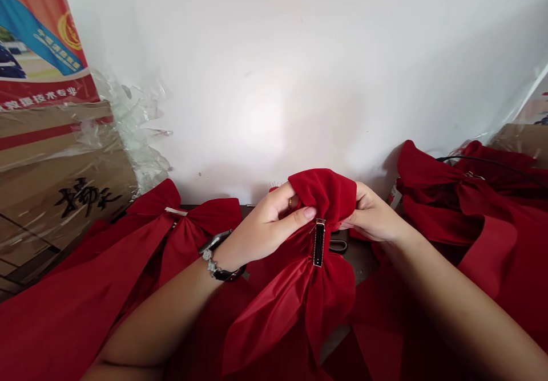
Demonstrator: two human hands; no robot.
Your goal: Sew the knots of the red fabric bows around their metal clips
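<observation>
Because the red velvet bow (327, 195) would likely slump if let go, the left hand (263, 224) and right hand (372, 215) close on it from either side, with its upper loop bunched upright between them. The hands are not touching each other: the gathered cloth separates them, and both appear clamped on it. This grip seems to keep the gathers tight and turn the bow's back toward the camera. A slim black-and-silver metal clip (319, 242) sits on that back at the bow's centre, just below the left thumb, and stays in plain view. The bow is at the middle of the scene, its long tails trailing toward the near edge across more red cloth.

Two similar bows lie to either side, perhaps set there to leave the hands working room. The left bow (192, 227) shows a silver clip (176, 211) at its knot, and a black cable (492, 164) crosses the right bow (454, 210). A dark table (363, 261) shows in a small patch beyond the cloth, with a small dark looped object (338, 246) on it, too hidden to identify. Far left, a cardboard carton (64, 190) wrapped in clear plastic film (137, 124) stands against a white wall (274, 73), beneath a printed poster (43, 39).
</observation>
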